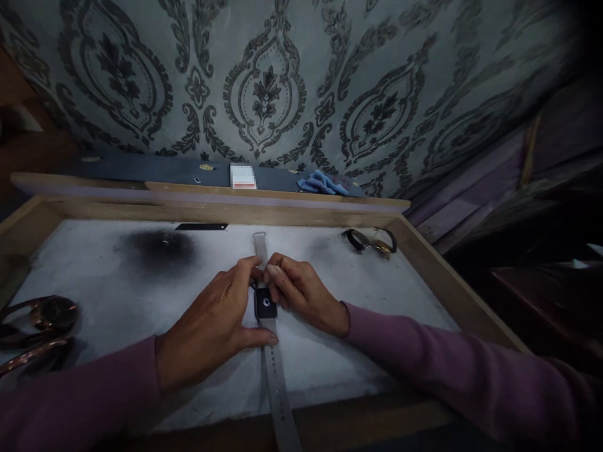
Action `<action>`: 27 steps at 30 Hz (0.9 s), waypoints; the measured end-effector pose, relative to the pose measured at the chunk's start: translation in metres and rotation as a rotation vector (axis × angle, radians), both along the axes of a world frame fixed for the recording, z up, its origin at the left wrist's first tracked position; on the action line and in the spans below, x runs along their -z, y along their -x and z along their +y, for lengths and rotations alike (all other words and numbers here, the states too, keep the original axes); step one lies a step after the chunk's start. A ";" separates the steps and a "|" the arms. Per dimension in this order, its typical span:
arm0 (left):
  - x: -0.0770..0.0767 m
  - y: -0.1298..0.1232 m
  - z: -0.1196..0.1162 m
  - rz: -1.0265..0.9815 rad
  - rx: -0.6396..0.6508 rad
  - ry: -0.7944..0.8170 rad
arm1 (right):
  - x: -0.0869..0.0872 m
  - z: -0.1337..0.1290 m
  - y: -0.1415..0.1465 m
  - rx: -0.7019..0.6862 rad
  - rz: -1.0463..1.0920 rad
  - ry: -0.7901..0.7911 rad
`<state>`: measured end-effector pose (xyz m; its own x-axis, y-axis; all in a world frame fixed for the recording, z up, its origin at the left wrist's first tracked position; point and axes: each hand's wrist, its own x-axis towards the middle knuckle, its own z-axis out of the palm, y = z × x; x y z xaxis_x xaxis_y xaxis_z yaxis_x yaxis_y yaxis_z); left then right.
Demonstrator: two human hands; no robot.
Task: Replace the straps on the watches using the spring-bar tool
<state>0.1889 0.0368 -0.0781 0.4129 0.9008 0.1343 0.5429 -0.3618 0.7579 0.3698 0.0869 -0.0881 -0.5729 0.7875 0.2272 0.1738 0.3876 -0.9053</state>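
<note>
Clock bearings are being taken from the smartwatch [266, 310], with twelve o'clock pointing at the wall. The smartwatch is lying face up on the white tray [353, 370], between the two hands; its dark screen is showing a small pale symbol. Its upper strap [259, 246] is extending toward twelve o'clock; its lower strap [279, 386], punched with holes, is running toward six and crossing the near edge.

The left hand [211, 320] is bracketing the smartwatch from nine o'clock. Its thumb and forefinger are standing well apart, the thumb resting on the lower strap, the forefinger reaching the upper strap. Its remaining fingers are mostly hidden.

The right hand [304, 295] is working from two o'clock. Its fingertips are bunching together at the upper strap, just above the case; whether they are clamping it cannot be told.

A black blade [202, 226] is lying at eleven o'clock, along the far rim. A black-strapped wristwatch [353, 240] is lying at two. A copper-toned watch [53, 312] is resting at nine. On the ledge beyond, a blue cloth [323, 182] is lying crumpled at one o'clock.
</note>
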 end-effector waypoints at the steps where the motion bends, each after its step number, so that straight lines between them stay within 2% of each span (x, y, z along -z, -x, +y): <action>1: 0.000 0.000 0.000 0.001 0.000 0.001 | 0.000 0.000 0.000 0.000 0.001 0.001; 27: 0.000 0.000 0.002 0.018 -0.003 -0.016 | -0.001 0.000 0.000 -0.027 -0.002 0.002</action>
